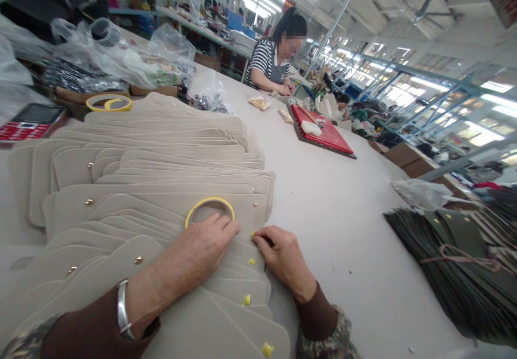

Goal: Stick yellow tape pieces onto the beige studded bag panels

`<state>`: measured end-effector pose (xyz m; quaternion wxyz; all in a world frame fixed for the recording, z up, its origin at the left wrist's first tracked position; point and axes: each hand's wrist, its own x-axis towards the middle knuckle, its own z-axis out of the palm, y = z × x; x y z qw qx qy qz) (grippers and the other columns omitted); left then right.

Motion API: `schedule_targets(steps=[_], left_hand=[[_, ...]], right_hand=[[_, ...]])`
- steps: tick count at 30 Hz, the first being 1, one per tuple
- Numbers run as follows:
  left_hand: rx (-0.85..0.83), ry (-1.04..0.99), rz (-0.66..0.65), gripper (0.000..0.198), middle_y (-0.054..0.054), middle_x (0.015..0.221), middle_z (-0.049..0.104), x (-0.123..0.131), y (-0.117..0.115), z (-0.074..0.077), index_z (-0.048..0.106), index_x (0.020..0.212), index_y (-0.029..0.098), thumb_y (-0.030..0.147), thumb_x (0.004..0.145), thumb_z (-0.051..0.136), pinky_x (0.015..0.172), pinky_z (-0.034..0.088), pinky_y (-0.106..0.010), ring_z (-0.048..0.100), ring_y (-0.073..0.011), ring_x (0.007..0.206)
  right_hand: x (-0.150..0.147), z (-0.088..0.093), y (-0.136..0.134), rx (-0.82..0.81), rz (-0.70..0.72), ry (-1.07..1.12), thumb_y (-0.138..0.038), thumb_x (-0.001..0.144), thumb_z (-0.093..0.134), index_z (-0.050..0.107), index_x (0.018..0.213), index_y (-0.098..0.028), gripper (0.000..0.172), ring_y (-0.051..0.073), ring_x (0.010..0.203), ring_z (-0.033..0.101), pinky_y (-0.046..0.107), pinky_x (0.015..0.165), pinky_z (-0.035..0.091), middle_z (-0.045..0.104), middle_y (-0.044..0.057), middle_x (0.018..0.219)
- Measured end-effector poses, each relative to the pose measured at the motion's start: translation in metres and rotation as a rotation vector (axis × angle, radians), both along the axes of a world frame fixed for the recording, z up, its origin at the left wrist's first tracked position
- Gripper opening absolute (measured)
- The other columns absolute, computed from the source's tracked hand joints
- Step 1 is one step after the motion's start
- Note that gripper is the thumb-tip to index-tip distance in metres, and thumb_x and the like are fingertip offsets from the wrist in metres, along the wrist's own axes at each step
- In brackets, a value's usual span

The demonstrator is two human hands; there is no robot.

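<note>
Overlapping beige panels [161, 189] with rounded corners and small gold-coloured studs [138, 260] spread across the left of the table. My left hand [197, 246], a silver bangle on its wrist, lies over them with its fingers curled on the near side of a roll of yellow tape [189, 214]. At the panels' right edge, my right hand [280, 254] pinches a tiny piece of yellow tape [253, 234] between thumb and forefinger. Several more yellow tape pieces [247, 299] stick to the panel ends nearer me. My left fingertips are partly hidden behind the hand.
Another tape roll [109, 103], a red-and-black phone [34, 122] and plastic bags [117, 52] are at the left. A red board [323, 131] and small bags of gold pieces [259, 102] lie farther back, near a seated co-worker [274, 57]. Tied dark green panels [444, 273] stand right.
</note>
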<state>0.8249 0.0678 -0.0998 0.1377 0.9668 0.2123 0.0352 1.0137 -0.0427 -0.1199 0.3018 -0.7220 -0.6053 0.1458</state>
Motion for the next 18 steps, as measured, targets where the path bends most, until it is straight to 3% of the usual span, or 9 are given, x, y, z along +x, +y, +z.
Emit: schedule_targets(steps=[3, 9, 13, 18], left_hand=[[-0.005, -0.012, 0.001, 0.018, -0.006, 0.092, 0.061, 0.0, 0.0, 0.0, 0.055, 0.093, 0.019, 0.013, 0.097, 0.038, 0.076, 0.045, -0.04, 0.055, -0.0249, 0.088], [0.001, -0.045, 0.006, 0.018, -0.005, 0.091, 0.061, 0.0, 0.001, -0.004, 0.055, 0.091, 0.019, 0.013, 0.096, 0.039, 0.075, 0.044, -0.039, 0.054, -0.0246, 0.086], [0.009, -0.032, 0.002, 0.018, -0.005, 0.09, 0.061, 0.0, 0.001, -0.005, 0.057, 0.091, 0.019, 0.01, 0.095, 0.041, 0.075, 0.044, -0.039, 0.054, -0.0244, 0.085], [0.018, -0.046, 0.005, 0.019, -0.006, 0.091, 0.062, 0.0, 0.002, -0.005, 0.057, 0.092, 0.019, 0.01, 0.095, 0.04, 0.076, 0.044, -0.039, 0.054, -0.0241, 0.085]], right_hand=[[0.0, -0.003, 0.001, 0.019, -0.006, 0.025, -0.018, 0.086, 0.061, 0.071, 0.085, -0.019, 0.01, 0.017, 0.07, 0.066, 0.027, 0.07, 0.05, 0.073, 0.005, 0.078], [0.01, -0.008, -0.001, -0.025, -0.082, 0.39, -0.025, 0.091, 0.054, 0.065, 0.099, -0.016, 0.017, 0.013, 0.054, 0.063, 0.023, 0.053, 0.051, 0.065, 0.0, 0.064], [0.012, -0.004, 0.003, -0.094, 0.023, 0.289, -0.023, 0.093, 0.05, 0.07, 0.108, -0.018, 0.025, 0.012, 0.057, 0.059, 0.022, 0.057, 0.049, 0.065, 0.0, 0.069], [0.013, 0.01, 0.013, -0.157, 0.148, 0.132, -0.017, 0.094, 0.047, 0.068, 0.101, -0.021, 0.023, 0.013, 0.066, 0.058, 0.023, 0.065, 0.045, 0.067, 0.0, 0.076]])
